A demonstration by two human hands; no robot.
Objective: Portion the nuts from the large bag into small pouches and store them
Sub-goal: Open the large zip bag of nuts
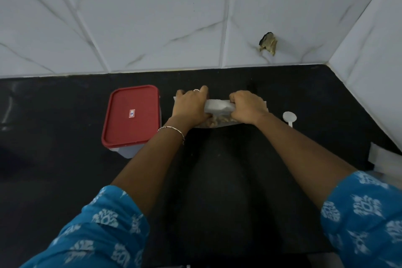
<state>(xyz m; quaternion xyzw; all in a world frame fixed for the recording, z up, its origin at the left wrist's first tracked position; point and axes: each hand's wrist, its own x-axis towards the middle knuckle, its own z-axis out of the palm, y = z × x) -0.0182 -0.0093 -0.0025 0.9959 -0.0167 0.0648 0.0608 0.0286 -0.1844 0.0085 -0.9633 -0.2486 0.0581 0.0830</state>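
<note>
Near the back of the black counter (pixel 217 180), both hands meet on the large bag (pixel 217 105) and grip its folded white top from either side. The left hand (pixel 191 104) curls over the bag's left end, knuckles up, with a ring (pixel 196 90) on one finger and a thin bracelet (pixel 173 130) at the wrist. The right hand (pixel 248 105) closes round the bag's right end, its fingers tucked down over the fold. Between the two hands a short stretch of pale, crumpled bag shows, and under it the nuts (pixel 214 121) are visible through the clear lower part, which rests on the counter. Both forearms reach forward from blue sleeves (pixel 104 230) printed with white motifs. Just beside the left hand, to its left, stands a clear container (pixel 128 151) shut with a red lid (pixel 132 115) that bears a small label. To the right of the bag, near but apart from it, lies a white scoop (pixel 289 118). At the right edge of the view a flat white item (pixel 382 156) lies on the counter; whether it is pouches cannot be told. Behind everything rises a wall of white marbled tiles (pixel 152 24), with a broken hole (pixel 268 43) low down above the right hand.
</note>
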